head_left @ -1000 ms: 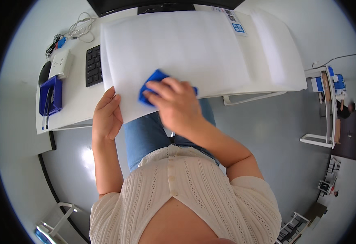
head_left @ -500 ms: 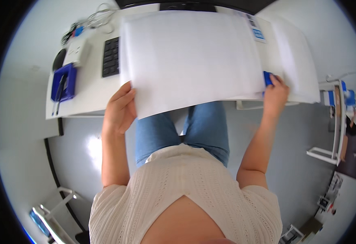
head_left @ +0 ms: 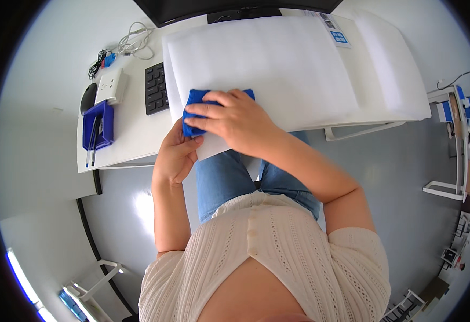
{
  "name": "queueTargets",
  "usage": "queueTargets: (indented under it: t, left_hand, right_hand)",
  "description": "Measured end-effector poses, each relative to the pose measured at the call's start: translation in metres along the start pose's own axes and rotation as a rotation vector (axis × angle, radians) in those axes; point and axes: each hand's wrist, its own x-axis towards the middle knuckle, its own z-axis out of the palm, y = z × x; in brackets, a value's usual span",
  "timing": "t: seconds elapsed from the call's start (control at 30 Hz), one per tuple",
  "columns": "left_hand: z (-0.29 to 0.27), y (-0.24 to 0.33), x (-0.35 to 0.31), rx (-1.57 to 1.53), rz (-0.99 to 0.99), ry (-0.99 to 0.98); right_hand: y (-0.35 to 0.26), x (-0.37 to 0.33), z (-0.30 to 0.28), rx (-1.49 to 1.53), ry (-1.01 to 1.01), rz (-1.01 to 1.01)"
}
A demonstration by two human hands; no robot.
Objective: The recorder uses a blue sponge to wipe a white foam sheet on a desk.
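Over the near left part of the white sheet (head_left: 278, 70), here's the blue cloth (head_left: 193, 97), lying on the surface with the right hand (head_left: 243, 121) right on top of it! Those right fingers are stretched out to the left and slightly spread, draped across the cloth, whose corner pokes out above the knuckles; the thumb is out of sight, so I can't tell whether the hand grips the fabric or simply presses on it. And just below, look at the left hand (head_left: 176, 153): thumb on the upper face, other fingers at the border, pinching the sheet's left edge close to its near corner, just beside the cloth. That corner juts past the front of the white desk (head_left: 133, 140), above the blue jeans (head_left: 219, 188). Out to the left, the black keyboard (head_left: 156, 88) sits partly covered by the sheet, then comes a white socket block (head_left: 112, 86) with a black mouse (head_left: 88, 98) beside it, and nearer the front a blue tray (head_left: 107, 126) with pens (head_left: 92, 140) leaning over its rim. Up at the back, a pale cable (head_left: 135, 43) lies in loops, the dark monitor (head_left: 240, 9) stands behind the sheet, and a printed leaflet (head_left: 339, 37) peeks out at the far right corner.
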Motion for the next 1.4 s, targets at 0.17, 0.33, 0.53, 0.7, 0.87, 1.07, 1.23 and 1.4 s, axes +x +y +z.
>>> queueTargets:
  t: [0.17,0.33,0.53,0.7,0.87,1.07,1.23,1.4]
  left_hand:
    - [0.005,0.003,0.0,-0.078,-0.002,-0.118]
    - [0.007,0.002,-0.003,-0.101,0.033,-0.085]
    - [-0.003,-0.001,0.001,-0.09,0.025,-0.108]
    - [0.008,0.014,-0.002,-0.251,-0.12,-0.132]
    - [0.007,0.001,-0.001,0.087,-0.017,-0.005]
    - [0.013,0.006,-0.001,0.303,-0.063,0.074]
    - [0.01,0.0,0.001,0.13,0.003,-0.027]
    - [0.014,-0.002,0.0,0.097,0.004,-0.011]
  right_hand:
    - [0.057,-0.003,-0.026,-0.411,-0.004,0.193]
    - [0.127,-0.042,-0.071,-0.74,0.124,0.491]
    - [0.172,-0.109,-0.097,-0.613,0.11,0.93]
    - [0.147,-0.119,-0.125,-0.792,0.226,1.069]
    - [0.048,-0.035,-0.061,-0.269,0.32,0.306]
    - [-0.015,0.006,0.008,-0.086,0.038,-0.034]
    - [0.028,0.03,-0.001,-0.292,-0.07,0.022]
    - [0.121,0.018,-0.024,-0.578,0.061,0.277]
